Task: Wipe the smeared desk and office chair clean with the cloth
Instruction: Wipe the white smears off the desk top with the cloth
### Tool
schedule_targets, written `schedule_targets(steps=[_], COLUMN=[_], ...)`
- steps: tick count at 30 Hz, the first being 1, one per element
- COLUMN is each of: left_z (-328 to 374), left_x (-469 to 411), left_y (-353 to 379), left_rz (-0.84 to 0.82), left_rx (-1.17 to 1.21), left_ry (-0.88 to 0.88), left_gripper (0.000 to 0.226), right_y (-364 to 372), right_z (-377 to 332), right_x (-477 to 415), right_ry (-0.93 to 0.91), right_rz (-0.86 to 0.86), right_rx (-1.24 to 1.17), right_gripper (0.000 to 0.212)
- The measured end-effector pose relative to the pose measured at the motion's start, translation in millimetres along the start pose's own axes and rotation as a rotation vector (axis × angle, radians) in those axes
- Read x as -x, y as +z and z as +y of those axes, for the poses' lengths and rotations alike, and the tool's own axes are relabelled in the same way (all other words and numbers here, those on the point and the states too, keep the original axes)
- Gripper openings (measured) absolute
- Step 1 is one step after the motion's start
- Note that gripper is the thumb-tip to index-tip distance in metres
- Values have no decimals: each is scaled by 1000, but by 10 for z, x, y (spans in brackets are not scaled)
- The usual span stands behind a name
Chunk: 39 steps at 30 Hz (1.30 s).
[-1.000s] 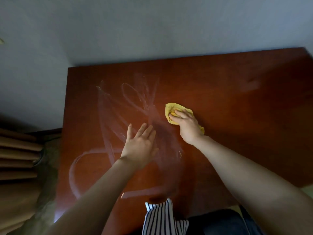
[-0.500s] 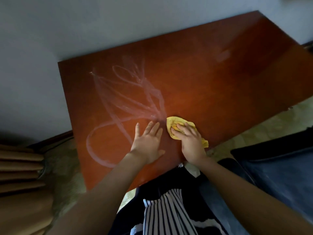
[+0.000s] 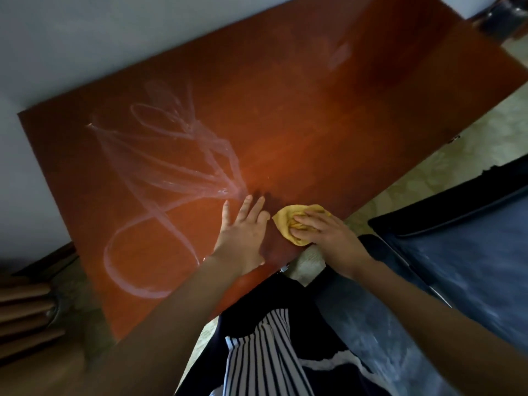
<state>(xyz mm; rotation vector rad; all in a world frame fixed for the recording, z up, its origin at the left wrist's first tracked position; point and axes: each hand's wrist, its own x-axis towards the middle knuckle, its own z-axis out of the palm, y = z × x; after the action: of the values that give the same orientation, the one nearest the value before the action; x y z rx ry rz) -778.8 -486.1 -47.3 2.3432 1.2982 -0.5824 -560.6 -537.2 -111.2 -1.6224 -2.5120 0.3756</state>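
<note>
The reddish-brown desk (image 3: 314,124) fills the upper view, with looping whitish smears (image 3: 171,172) across its left half. A crumpled yellow cloth (image 3: 288,221) lies at the desk's near edge. My right hand (image 3: 325,232) lies on top of it, fingers spread over the cloth and pressing it down. My left hand (image 3: 243,232) rests flat on the desk just left of the cloth, fingers straight. The dark blue office chair (image 3: 457,252) stands at the right, its seat streaked with pale smudges.
A grey wall (image 3: 85,52) runs behind the desk. Brown folds, perhaps a curtain (image 3: 25,312), hang at the lower left. Pale patterned floor (image 3: 428,172) shows between desk and chair. My striped clothing (image 3: 265,358) is at the bottom.
My right hand has dragged the cloth from the desk's middle back to the near edge. The left hand stays flat beside it. The view has swung right, bringing the chair in.
</note>
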Motion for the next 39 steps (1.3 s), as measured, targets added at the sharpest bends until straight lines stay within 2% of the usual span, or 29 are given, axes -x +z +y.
schedule_targets(steps=[4, 9, 14, 18, 22, 25, 31, 39], left_z=[0, 25, 37, -17, -74, -141, -267, -586], left_x=[-284, -624, -779, -843, -826, -719, -371, 478], left_y=[-150, -326, -385, -423, -466, -451, -247, 114], left_rz=[-31, -56, -128, -133, -128, -108, -77, 32], left_rx=[-144, -245, -240, -211, -140, -89, -70, -114], left_ry=[54, 116, 146, 159, 162, 159, 164, 191], left_gripper=[118, 129, 125, 108, 90, 83, 82, 82], right_y=[-156, -405, -605, -664, -619, -592, -464, -115], right_z=[459, 1058, 1598, 1785, 1650, 1439, 947, -142], right_x=[-142, -423, -700, -942, -1022, -1026, -958, -667], right_ry=[189, 430, 579, 738, 836, 900, 840, 750], right_rz=[10, 4, 25, 44, 31, -30, 22, 39], right_rx=[-68, -114, -113, -96, -97, -109, -183, -103], right_gripper=[77, 71, 61, 55, 47, 54, 43, 38])
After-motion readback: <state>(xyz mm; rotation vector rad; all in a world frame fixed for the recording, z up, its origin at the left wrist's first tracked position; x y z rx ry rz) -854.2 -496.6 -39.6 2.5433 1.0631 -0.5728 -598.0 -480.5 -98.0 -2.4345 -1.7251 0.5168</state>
